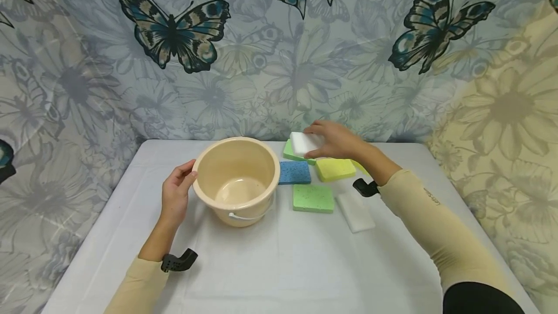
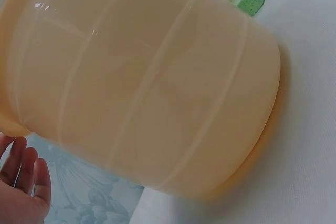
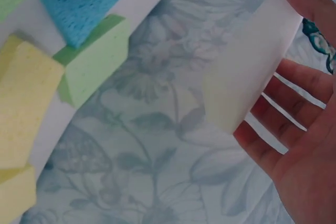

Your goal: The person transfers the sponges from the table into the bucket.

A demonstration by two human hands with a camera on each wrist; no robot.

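Seeing the pale bucket (image 1: 235, 164) standing upright on the white bench (image 1: 279, 270), with its thin white handle (image 1: 248, 219) hanging at the near right side; seeing the bench's far edge running behind the bucket, against the patterned backdrop (image 1: 301, 76), and its left edge slanting down apart from the bucket; finding a wide stretch of bench in front of the bucket and another strip far to its right; finding tighter room directly to its right, with the blue sponge (image 1: 295, 172) lying just beside it, partly hidden by the rim; seeing the near green sponge (image 1: 313, 198) lying to the bucket's near right, the front yellow sponge (image 1: 336, 169) farther right of it, a second yellow sponge (image 1: 361, 167) beyond, partly covered by the right forearm (image 1: 377, 161), and the flat white sponge (image 1: 355, 213) lying slantwise to its near right.

Pinching the bucket's left rim with the left hand (image 1: 175, 193), thumb and fingertips together there; gripping the raised white sponge (image 1: 301, 143) with the right hand (image 1: 335, 140) to the bucket's far right, between thumb and spread fingers; overlapping the far green sponge (image 1: 287, 150) with it in the head view; reaching in from the bucket's near right.
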